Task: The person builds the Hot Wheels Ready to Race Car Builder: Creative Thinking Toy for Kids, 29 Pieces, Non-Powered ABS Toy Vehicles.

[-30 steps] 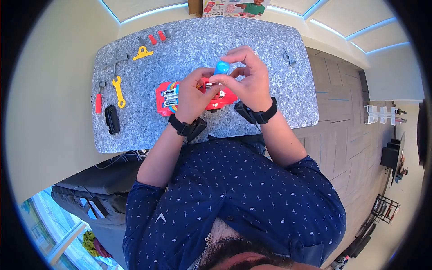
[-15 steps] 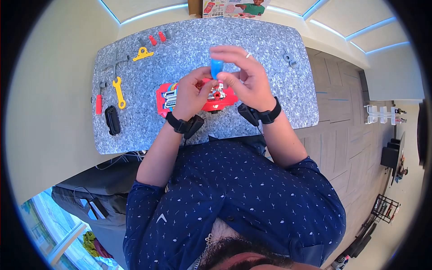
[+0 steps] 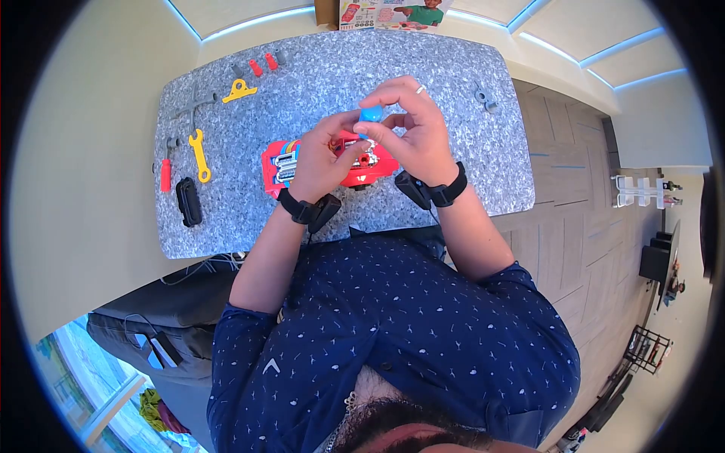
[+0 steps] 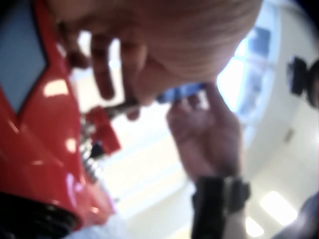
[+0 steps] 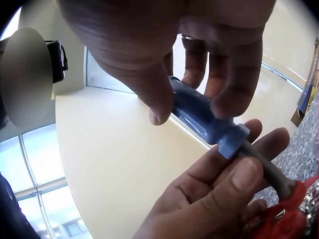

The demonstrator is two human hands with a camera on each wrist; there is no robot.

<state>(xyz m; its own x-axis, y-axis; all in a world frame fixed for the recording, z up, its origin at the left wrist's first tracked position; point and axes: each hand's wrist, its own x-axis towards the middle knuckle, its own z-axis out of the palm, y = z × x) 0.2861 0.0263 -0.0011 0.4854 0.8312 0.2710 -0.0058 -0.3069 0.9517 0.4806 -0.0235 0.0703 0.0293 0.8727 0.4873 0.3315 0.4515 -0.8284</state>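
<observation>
A blue-handled screwdriver (image 5: pixel 199 114) stands tilted over a red toy car (image 3: pixel 283 167). Its handle is pinched between the thumb and fingers of the right hand (image 3: pixel 415 132). In the right wrist view, the left hand (image 5: pixel 214 194) holds the grey shaft (image 5: pixel 266 167) just below the blue collar, thumb on one side and fingers on the other. The shaft's end meets a red part (image 5: pixel 294 199) on the car. From the head view, the left hand (image 3: pixel 323 158) covers the middle of the car. The left wrist view is blurred.
On the grey speckled table (image 3: pixel 317 68), a yellow wrench (image 3: pixel 199 155), grey hammer (image 3: pixel 194 106), red screwdriver (image 3: pixel 165 174) and black case (image 3: pixel 188 201) lie left. A yellow piece (image 3: pixel 240 90) and small red and grey parts lie at the back; grey pieces (image 3: pixel 487 100) lie right.
The right hand's fingers opened out beside the blue handle half a second ago and now close round its top again. The left hand has stayed nearly still over the car.
</observation>
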